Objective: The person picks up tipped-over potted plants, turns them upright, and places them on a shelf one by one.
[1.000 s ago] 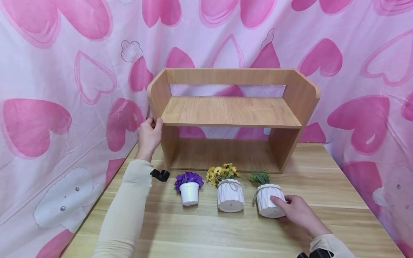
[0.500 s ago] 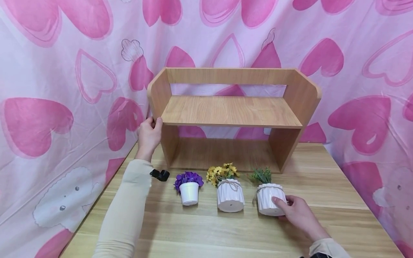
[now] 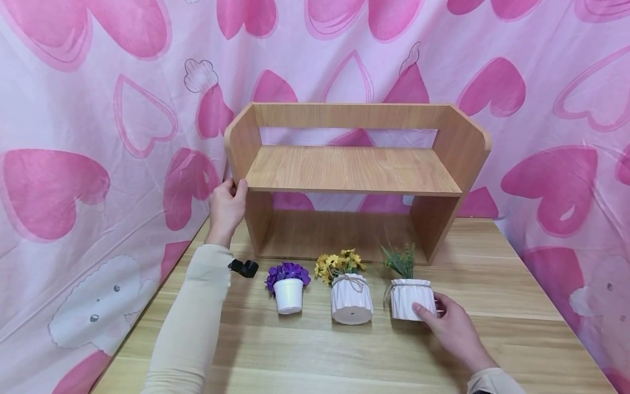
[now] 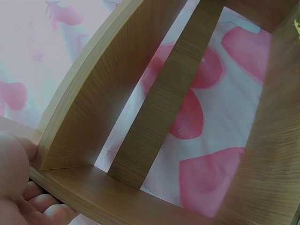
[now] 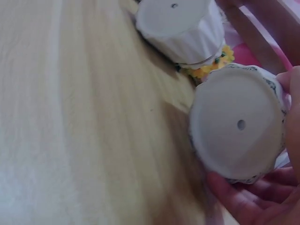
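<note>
Wooden shelf [image 3: 354,175] on a table [image 3: 492,339], pink heart cloth [image 3: 88,137] behind. Left of the shelf, left hand [image 3: 227,205] gripping its side panel at mid height, thumb on the front edge; fingers wrapped round the panel edge in the left wrist view [image 4: 18,197]. In front of the shelf, three small pots in a row: purple pot [image 3: 288,289] toward the shelf's left end, yellow pot [image 3: 350,293] at its middle, green pot [image 3: 411,294] toward its right end. Right hand [image 3: 450,328] grasping the green pot, thumb on the front wall, fingers behind. Underside with drain hole fully exposed in the right wrist view [image 5: 239,126], so likely tipped or clear of the table.

Possible trouble: a smooth ribbed pot held from one side, liable to slip and drop onto the table; on the way up, a knock against the shelf's right panel or the board's front edge, spilling the sprigs or shoving the shelf, hence the bracing left hand.

Against half a second ago: green pot slightly higher and more upright, sprigs nearer the shelf's lower opening. Left hand, purple pot and yellow pot unchanged.
</note>
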The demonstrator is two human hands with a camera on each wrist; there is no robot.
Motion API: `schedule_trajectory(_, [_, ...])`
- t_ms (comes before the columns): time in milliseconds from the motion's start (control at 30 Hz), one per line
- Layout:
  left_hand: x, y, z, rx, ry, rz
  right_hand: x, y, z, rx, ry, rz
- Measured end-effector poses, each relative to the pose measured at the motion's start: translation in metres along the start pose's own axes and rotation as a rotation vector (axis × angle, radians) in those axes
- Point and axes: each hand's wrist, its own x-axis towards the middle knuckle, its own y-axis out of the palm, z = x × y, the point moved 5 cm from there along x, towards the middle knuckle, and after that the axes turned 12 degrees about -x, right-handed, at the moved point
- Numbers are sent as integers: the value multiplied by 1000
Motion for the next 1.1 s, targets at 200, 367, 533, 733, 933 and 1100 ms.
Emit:
schedule_trajectory(200, [0,0,1,5,0,6,-3,4,0,-31,-45,-46])
schedule_trajectory(367, [-1,1,0,3,23,1,-7,6,-2,-8,-102,-98])
schedule_trajectory(533, [-1,0,0,-5,30,1,-12,7,-3,33,-215,-157])
schedule_trajectory(733, [-1,-1,-2,-9,19,-2,-14,11,-5,101,-314,-167])
schedule_trajectory(933, [-1,-1,0,-27,-25,18,-16,15,-9,121,-391,-181])
schedule_trajectory(1100, [-1,0,0,-30,-36,31,-19,17,-15,123,-421,-183])
